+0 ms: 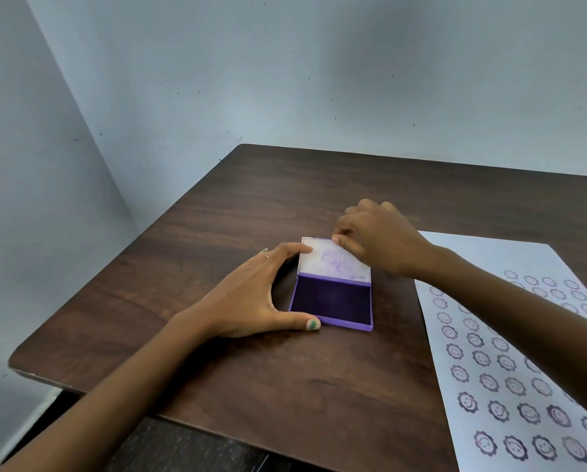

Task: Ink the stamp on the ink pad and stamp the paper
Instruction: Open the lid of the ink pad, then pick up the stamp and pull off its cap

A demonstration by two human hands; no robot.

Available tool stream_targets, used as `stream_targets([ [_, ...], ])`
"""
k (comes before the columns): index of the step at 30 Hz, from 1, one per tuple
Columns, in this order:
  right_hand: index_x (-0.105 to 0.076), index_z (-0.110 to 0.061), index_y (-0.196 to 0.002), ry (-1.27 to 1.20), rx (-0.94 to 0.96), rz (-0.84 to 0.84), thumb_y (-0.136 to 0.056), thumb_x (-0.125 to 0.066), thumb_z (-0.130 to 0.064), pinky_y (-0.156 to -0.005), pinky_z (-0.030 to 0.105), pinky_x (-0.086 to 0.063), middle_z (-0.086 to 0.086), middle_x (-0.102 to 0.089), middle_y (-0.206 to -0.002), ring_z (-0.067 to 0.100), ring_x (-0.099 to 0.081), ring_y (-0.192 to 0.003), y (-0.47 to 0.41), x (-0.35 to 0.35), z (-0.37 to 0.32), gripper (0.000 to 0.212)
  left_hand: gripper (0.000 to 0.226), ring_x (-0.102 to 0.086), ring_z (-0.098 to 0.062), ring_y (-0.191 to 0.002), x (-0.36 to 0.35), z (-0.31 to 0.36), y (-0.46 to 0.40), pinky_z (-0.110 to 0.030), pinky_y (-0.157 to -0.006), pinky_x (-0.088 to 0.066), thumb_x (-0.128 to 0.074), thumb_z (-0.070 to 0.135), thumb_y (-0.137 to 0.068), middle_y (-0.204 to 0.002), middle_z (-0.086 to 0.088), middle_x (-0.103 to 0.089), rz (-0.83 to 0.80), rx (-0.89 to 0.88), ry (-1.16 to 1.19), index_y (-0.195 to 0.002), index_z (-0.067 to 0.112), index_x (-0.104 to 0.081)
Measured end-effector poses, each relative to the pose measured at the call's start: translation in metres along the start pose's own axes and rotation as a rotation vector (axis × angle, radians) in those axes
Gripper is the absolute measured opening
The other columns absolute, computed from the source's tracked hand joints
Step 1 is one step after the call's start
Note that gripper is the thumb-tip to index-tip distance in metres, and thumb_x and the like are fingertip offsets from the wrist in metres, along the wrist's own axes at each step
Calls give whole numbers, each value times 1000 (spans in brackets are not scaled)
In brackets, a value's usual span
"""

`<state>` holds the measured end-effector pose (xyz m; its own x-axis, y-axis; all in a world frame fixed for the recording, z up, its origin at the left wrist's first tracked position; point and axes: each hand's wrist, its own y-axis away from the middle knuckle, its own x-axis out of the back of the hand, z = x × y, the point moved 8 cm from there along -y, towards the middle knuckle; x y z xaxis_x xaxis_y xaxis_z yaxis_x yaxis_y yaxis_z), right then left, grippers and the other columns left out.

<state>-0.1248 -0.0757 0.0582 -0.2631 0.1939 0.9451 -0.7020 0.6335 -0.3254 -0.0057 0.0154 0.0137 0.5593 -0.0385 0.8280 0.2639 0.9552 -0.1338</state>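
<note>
Left hand (251, 294) spans the ink pad (333, 301) from its left side: thumb at the near-left corner of the base, fingers spread wide to the left edge of the lid (333, 262). We read this as steadying, not a closed grip. Right hand (380, 240) pinches the far-right corner of the lid, fingers narrow on its edge.

Pad sits about mid-tabletop (285, 199), open, dark purple ink surface exposed; lid interior is white with purple smears.

Paper (489, 253) lies along the right edge of the tabletop, just beside the pad, not touching it. It carries many rows of round smiley-flower prints, so a good deal of stamping is already on the sheet; the far strip of it is bare.

Stamp: we cannot find it anywhere in view. Neither hand visibly holds it.

Our judgement: the lid is being handled, opening or closing we cannot tell. If more prints are wanted, the stamp must be fetched, inked, and pressed on the bare strip.
</note>
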Motion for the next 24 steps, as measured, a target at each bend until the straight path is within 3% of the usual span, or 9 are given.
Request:
stream_targets([
  [5, -65, -17, -88, 41, 13, -35, -90, -50, -30, -73, 33, -27, 0, -68, -95, 11, -37, -82, -2, -8, 2, 20, 65, -39, 4, -122, 0, 4, 0, -20, -105, -29, -71, 67, -61, -137, 29, -35, -12, -33, -14, -113, 39, -43],
  [10, -64, -18, -84, 37, 7, -22, -88, -53, -28, -74, 33, -26, -1, -69, -92, 11, -38, -82, -1, -9, 4, 15, 64, -27, 15, -123, -2, 0, 0, -13, -103, -20, -70, 69, -60, -148, 20, -31, -17, -30, -15, -110, 41, -43],
  [15, -64, -20, -89, 30, 1, -28, -88, -51, -33, -77, 35, -28, -3, -68, -96, 13, -43, -88, 1, 2, 4, 18, 64, -30, 13, -124, -2, 0, 0, -3, -97, -21, -71, 69, -59, -148, 20, -32, -20, -21, -15, -110, 42, -43],
  [19, -68, -21, -87, -72, -74, 84, -86, -55, -33, -80, 41, -41, -1, -71, -92, 20, -57, -90, 4, 39, 24, 18, 64, -35, 5, -127, -1, 0, 0, -10, -98, -26, -71, 69, -60, -148, 21, -33, -24, -13, -13, -111, 43, -42],
  [21, -68, -20, -83, -178, -129, 72, -84, -59, -31, -74, 38, -48, 0, -71, -86, 16, -59, -78, 8, 50, 42, 14, 65, -35, 4, -128, -1, 0, 0, -11, -98, -26, -71, 69, -60, -147, 22, -33, -24, -13, -16, -112, 44, -41],
  [24, -68, -19, -84, -301, -176, -96, -82, -63, -31, -58, 22, -40, -1, -69, -83, 3, -57, -69, 18, 41, 59, 13, 67, -33, 10, -124, -1, -1, 0, -2, -94, -22, -70, 70, -60, -145, 24, -33, -21, -14, -19, -114, 45, -41],
])
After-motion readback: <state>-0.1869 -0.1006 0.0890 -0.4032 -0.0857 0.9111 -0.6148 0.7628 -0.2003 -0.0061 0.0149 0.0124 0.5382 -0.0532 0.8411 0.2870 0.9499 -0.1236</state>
